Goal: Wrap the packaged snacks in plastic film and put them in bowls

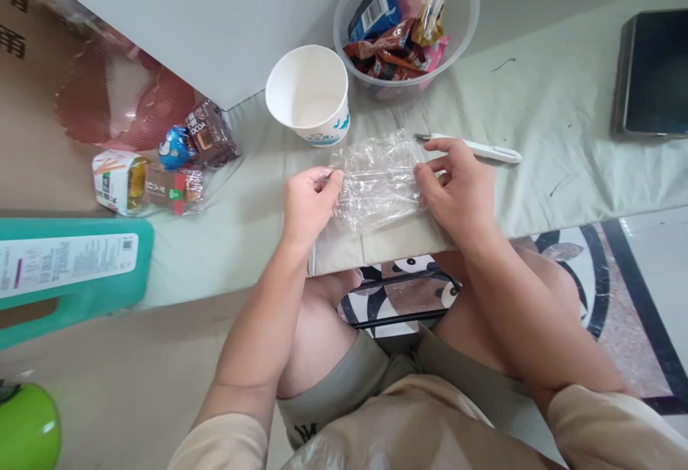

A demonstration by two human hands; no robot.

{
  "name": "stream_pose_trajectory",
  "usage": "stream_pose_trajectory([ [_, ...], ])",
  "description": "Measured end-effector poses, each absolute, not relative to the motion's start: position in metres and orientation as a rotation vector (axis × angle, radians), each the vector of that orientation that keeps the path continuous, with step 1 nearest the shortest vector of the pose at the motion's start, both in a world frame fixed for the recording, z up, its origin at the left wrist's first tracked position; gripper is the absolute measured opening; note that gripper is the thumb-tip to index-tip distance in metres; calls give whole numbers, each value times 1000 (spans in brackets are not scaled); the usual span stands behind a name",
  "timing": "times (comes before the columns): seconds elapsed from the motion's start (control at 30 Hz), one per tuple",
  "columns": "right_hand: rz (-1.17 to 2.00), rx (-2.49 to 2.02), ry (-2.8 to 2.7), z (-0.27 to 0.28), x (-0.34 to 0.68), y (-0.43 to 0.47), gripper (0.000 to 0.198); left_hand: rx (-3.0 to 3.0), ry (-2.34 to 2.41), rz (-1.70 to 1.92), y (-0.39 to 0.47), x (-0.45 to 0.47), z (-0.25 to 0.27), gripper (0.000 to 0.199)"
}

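A crinkled clear plastic wrapper (pixel 380 187) is stretched between my two hands near the front edge of the cloth-covered table. My left hand (pixel 309 201) pinches its left edge between thumb and forefinger. At its right edge, my right hand (pixel 456 187) holds it with the thumb against the fingers, the forefinger reaching out above. Just behind the wrapper stands a white paper cup (pixel 309 94), upright, with blue print. A white pen or knife-like tool (pixel 497 152) lies beyond my right hand, partly hidden by it.
Behind the cup is a clear plastic bowl (pixel 473 8) of wrapped snacks. Several packaged snacks (pixel 175 190) lie at left, near a teal plastic container (pixel 142 262). A dark, flat-topped object (pixel 658 72) sits at the far right. A large white board-like surface (pixel 215 11) borders the table's back.
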State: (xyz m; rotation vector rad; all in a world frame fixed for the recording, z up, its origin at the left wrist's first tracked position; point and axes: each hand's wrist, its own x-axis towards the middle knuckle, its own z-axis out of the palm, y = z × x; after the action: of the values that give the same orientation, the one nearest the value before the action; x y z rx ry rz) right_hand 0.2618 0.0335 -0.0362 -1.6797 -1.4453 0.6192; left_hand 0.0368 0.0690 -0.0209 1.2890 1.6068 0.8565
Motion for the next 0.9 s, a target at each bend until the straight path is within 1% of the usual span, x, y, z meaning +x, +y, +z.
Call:
stream_pose_trajectory([
  [0.13,497,-1711,-1512,-38,261,34,18,1336,1667,953,72,33,-20,8],
  [0.23,490,-1666,-1554,-37,260,32,26,1388,1601,1030,72,30,-20,4],
  [0.3,496,-1603,-1638,-34,260,30,34,1410,1559,1019,72,30,-20,10],
  [0.4,484,-1508,-1831,-31,262,28,37,1461,1540,973,71,31,-22,24],
  [0.53,447,-1535,-1965,-30,266,29,50,1541,1552,942,71,29,-30,41],
  [0.67,459,-1615,-1974,-32,269,33,70,1664,1578,905,73,22,-40,48],
  [0.77,480,-1657,-1951,-34,268,34,76,1920,1668,1071,68,20,-37,54],
  [0.8,481,-1668,-1945,-34,268,34,75,2041,1671,1151,64,21,-33,51],
  [0.83,478,-1674,-1941,-35,267,34,74,2175,1634,1212,60,23,-28,45],
  [0.9,454,-1676,-1920,-38,266,34,69,2440,1437,1212,49,31,-18,23],
])
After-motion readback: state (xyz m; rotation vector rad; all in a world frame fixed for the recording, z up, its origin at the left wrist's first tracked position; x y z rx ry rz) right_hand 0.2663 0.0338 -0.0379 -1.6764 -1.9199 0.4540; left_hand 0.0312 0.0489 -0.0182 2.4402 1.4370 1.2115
